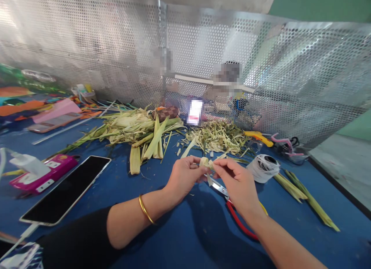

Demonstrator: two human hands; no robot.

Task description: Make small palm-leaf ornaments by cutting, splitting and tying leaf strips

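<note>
My left hand (184, 176) pinches a small, pale yellow-green folded strip of corn husk (205, 162) between thumb and fingers. From the other side, the fingertips of my right hand (239, 184) are closed on the same husk. A narrow tail of it hangs below my fingers. Scissors with red handles (238, 222) lie on the blue table under my right hand, which partly covers them. Just beyond that hand stands a spool of white thread (262, 169). Shredded husk trimmings (220, 137) are heaped behind my hands.
Long husk leaves (130, 124) pile up at centre left, beside a checkered pouch (168, 113). A phone (66, 189) and a magenta power strip (43, 174) with a cable lie left. Husk stalks (311, 201) lie right. A perforated metal screen (116, 48) rises behind the blue table.
</note>
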